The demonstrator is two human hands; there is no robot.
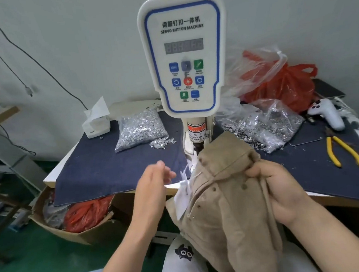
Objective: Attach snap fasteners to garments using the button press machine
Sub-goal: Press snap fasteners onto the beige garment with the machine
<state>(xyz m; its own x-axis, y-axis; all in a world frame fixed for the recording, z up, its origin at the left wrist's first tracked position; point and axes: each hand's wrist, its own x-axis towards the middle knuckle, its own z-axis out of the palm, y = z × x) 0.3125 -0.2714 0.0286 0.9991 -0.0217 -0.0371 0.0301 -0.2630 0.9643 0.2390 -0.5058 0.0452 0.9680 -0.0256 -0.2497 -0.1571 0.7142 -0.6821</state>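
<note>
At nine o'clock from the machine I see a white tissue box on the dark blue cloth-covered table, and just right of it a clear plastic bag of silver snap caps with a few loose ones spilled beside it. Below the table edge, at seven o'clock, an open cardboard box holds a red plastic bag.

My left hand hangs in the air just left of the garment, fingers relaxed and loosely spread, gripping nothing.

At twelve o'clock stands the white servo button press machine with blue-trimmed control panel; its press head is partly hidden behind the cloth.

The tan corduroy garment is bunched up in front of the press, its top fold at the machine's base, the rest hanging down toward my lap. A row of small snaps shows along its placket.

My right hand clutches the garment's right side, fingers curled into the fabric.

At two o'clock lie a clear plastic bag of dark ring-shaped snap parts, and farther right yellow-handled pliers.
</note>
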